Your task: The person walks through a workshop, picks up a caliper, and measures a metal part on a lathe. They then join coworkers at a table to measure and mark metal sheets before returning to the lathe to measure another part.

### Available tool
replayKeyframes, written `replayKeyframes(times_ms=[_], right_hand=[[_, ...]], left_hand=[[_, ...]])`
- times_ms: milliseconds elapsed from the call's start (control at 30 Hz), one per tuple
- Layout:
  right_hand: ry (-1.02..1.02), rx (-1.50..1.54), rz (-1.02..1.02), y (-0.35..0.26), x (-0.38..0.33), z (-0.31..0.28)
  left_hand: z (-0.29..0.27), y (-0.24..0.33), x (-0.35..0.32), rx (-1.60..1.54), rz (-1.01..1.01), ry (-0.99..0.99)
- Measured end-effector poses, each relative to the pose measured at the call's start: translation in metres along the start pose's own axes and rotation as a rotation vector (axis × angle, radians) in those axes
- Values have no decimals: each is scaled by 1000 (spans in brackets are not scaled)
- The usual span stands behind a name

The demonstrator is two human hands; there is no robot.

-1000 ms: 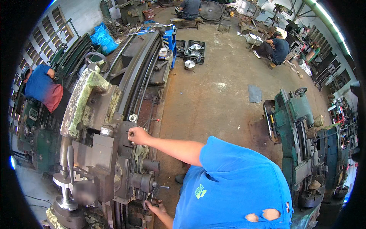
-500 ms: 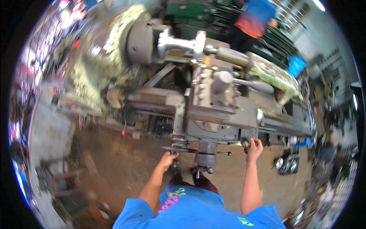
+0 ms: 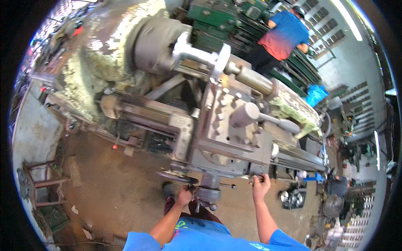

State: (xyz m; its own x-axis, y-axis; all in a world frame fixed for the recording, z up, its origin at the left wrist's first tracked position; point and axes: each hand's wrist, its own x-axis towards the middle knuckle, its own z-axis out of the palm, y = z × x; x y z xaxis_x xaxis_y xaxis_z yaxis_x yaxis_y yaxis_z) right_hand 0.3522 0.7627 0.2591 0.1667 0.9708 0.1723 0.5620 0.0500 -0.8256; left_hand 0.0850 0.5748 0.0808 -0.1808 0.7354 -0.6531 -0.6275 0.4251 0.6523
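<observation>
Two bare hands are working the front of a big lathe (image 3: 217, 121). The left hand (image 3: 185, 193) is gripping the rim of a dark handwheel (image 3: 176, 177) low on the carriage. Further right, the right hand (image 3: 260, 185) is curling its fingers around a small lever (image 3: 256, 178) under the carriage edge.

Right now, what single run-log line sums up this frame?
left hand: gripping dark round handwheel | right hand: on small apron control | large grey metal lathe: bright cylindrical workpiece chucked

A machine workshop: a big worn lathe (image 3: 201, 104) fills the floor, with green machines (image 3: 226, 21) and metal racks (image 3: 356, 96) behind.
</observation>
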Motion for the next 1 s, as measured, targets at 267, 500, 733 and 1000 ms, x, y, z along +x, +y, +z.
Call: replayKeyframes(times_ms=[267,500,733,1000], right_hand=[[86,-345,-113,-19,6,-6],[95,-373,-122,-21,3,-9],[95,-414,-120,-11,11,-10],[62,-368,-36,-2,14,-16]], left_hand=[[-84,-40,94,1170,274,16],[-125,60,25,977,184,391],[38,-5,13,873,376,305],[-77,-14,95,1460,154,-64]])
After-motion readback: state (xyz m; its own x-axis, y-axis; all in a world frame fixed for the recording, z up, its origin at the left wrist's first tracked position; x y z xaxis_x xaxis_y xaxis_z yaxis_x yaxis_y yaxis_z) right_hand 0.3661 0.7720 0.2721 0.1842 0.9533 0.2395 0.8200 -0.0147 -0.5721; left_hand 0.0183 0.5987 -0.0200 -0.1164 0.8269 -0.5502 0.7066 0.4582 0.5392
